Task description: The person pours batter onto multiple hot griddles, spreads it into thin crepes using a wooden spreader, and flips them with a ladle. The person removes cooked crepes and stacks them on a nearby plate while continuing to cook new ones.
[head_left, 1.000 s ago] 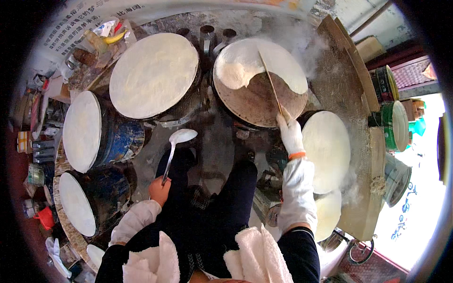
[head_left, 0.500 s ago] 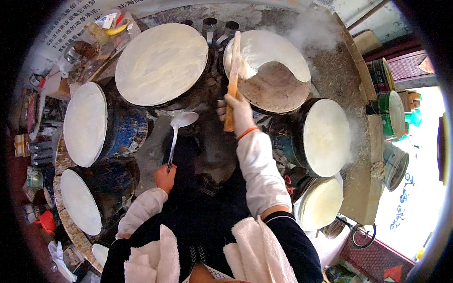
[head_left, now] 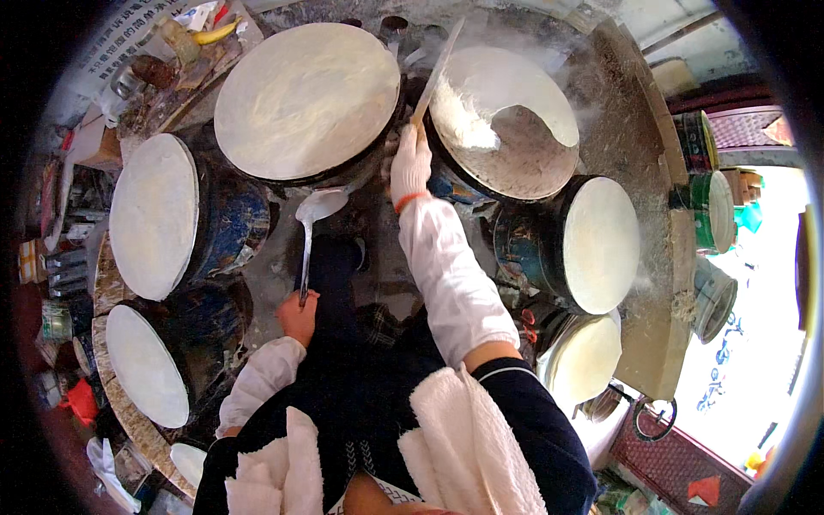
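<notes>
My left hand (head_left: 297,318) is closed around the handle of a metal ladle (head_left: 321,206), whose bowl, coated in white batter, hangs just below the large round griddle (head_left: 305,103) at the back left. My right hand (head_left: 411,161), in a white glove, grips a long wooden spreader (head_left: 439,73). Its blade stands edge-up at the left rim of the back right griddle (head_left: 536,163). A pale layer covers much of that griddle, with a stringy white clump (head_left: 468,116) beside the blade. A brownish patch at its lower part is uncovered.
More round griddles surround me, two at left (head_left: 154,219) and one at right (head_left: 601,249), with pale tops. A stack of thin round sheets (head_left: 586,356) sits at the lower right. Steam rises at the back right. A cluttered board (head_left: 202,73) stands at the far left.
My right hand has moved left with the spreader, which has turned onto its edge and now sits at the griddle's left rim. The ladle stays nearly in place. The whole view has shifted slightly.
</notes>
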The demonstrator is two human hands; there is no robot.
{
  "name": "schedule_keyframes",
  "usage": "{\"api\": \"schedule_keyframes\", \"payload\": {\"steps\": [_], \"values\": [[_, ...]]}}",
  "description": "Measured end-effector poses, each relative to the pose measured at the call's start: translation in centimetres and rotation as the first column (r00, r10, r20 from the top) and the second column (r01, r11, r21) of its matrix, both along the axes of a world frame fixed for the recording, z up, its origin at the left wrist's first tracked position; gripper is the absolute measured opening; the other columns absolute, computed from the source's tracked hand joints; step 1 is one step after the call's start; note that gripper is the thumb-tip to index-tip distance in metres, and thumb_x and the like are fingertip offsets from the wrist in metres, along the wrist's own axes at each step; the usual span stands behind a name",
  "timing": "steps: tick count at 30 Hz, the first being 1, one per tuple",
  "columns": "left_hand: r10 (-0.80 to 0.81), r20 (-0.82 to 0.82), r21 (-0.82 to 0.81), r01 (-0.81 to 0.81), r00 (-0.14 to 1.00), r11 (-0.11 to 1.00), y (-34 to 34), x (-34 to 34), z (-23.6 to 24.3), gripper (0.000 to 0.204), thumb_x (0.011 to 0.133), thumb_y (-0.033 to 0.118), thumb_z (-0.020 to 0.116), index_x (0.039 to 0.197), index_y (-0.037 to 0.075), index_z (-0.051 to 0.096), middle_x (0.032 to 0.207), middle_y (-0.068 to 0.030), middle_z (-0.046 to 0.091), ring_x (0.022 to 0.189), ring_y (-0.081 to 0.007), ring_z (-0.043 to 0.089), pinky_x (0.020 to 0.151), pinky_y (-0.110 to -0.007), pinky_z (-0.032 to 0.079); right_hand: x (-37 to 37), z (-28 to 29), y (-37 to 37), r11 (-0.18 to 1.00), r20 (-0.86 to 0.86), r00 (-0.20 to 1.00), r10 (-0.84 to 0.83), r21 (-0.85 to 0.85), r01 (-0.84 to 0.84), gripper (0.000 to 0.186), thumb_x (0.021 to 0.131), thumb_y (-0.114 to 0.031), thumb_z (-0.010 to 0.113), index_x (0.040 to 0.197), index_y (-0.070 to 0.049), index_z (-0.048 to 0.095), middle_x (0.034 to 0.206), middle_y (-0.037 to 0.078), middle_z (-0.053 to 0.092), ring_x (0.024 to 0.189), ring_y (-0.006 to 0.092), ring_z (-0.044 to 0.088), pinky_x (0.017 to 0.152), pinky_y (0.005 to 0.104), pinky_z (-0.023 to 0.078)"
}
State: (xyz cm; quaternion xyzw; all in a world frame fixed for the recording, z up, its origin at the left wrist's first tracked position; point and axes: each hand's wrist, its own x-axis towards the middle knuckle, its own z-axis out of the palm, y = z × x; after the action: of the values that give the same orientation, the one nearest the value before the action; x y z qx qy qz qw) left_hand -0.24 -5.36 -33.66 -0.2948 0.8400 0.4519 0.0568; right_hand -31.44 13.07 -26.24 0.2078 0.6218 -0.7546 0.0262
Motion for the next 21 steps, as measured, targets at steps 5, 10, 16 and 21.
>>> {"api": "schedule_keyframes", "payload": {"steps": [5,10,16,21], "values": [[-0.022,-0.061,-0.069,0.018,0.998,0.997,-0.7,1.0,-2.1,0.020,0.095,0.023,0.064,0.093,0.006,0.074,0.064,-0.0016,0.059,0.058,-0.0128,0.053,0.057,-0.033,0.041,4.7,1.3,-1.1,0.972,0.275,0.950,-0.147,-0.136,0.190,0.042,0.104,-0.038,0.048,0.143,-0.022,0.050,0.078,0.001,0.057,0.052,0.0122,0.049,0.040,0.0301,0.039],[-0.075,-0.038,-0.102,0.071,0.996,0.992,-1.4,1.0,-1.4,0.024,0.096,0.027,0.061,0.093,0.007,0.074,0.064,-0.0029,0.059,0.058,-0.0139,0.055,0.056,-0.034,0.040,14.9,2.4,3.5,0.955,0.414,0.897,-0.156,-0.168,0.244,0.030,0.104,-0.039,0.050,0.130,-0.026,0.058,0.072,-0.002,0.050,0.047,0.0107,0.039,0.040,0.0288,0.034],[-0.091,-0.088,-0.106,0.082,0.992,0.991,-1.9,1.8,-2.8,0.027,0.096,0.029,0.060,0.091,0.006,0.075,0.064,-0.0068,0.061,0.059,-0.0175,0.058,0.057,-0.035,0.043,16.0,2.7,8.6,0.899,0.360,0.894,-0.266,-0.243,0.365,0.034,0.104,-0.039,0.048,0.133,-0.022,0.054,0.072,0.000,0.051,0.045,0.0117,0.039,0.039,0.0277,0.035],[-0.126,-0.021,-0.150,0.121,0.992,0.981,0.3,0.1,-0.8,0.024,0.090,0.028,0.064,0.086,0.006,0.073,0.081,-0.0153,0.069,0.076,-0.0335,0.068,0.069,-0.044,0.051,14.4,2.3,5.4,0.993,0.275,0.955,0.110,-0.079,-0.092,0.045,0.104,-0.036,0.049,0.145,-0.018,0.048,0.078,0.004,0.063,0.050,0.0116,0.050,0.042,0.0295,0.041]]}}
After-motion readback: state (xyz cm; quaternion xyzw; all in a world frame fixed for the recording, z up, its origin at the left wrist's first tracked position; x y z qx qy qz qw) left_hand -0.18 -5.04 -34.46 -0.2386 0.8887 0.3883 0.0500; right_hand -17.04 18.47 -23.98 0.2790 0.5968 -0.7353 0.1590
